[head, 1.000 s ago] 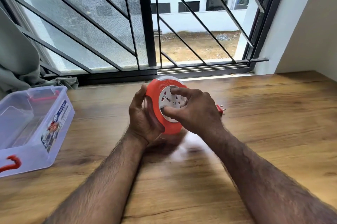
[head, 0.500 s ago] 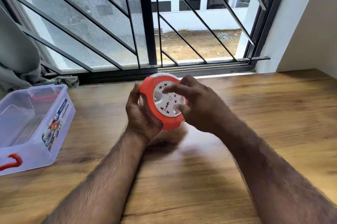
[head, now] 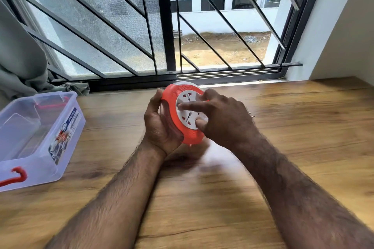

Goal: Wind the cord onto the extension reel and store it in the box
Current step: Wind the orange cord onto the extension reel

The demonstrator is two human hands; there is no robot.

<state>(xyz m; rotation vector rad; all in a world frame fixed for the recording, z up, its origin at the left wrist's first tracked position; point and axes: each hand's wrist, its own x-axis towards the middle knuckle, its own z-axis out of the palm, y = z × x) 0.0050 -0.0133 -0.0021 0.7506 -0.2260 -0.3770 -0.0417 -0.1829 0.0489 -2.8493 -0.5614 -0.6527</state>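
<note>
Head view. The extension reel (head: 183, 115), a round orange disc with a white socket face, is held on edge above the middle of the wooden table (head: 303, 131), near the table's far edge and the window sill. The left hand (head: 162, 127) cups the reel's rim from behind and below, fingers curled closed around it. The right hand (head: 224, 119) lies across the socket face, index finger extended over the centre and thumb pressed on the lower part of the white face; it touches the reel without gripping it. Just beyond the right hand, metal plug pins (head: 251, 114) show at the knuckles; the cord itself is blurred and cannot be traced. Bare tabletop extends to the right and toward the viewer. The box (head: 66, 127), clear plastic with red latches and a printed side label, sits open at the left table edge, well apart from the reel. Behind, a black barred window (head: 166, 25) and a grey curtain (head: 18, 62) at the left bound the table.
</note>
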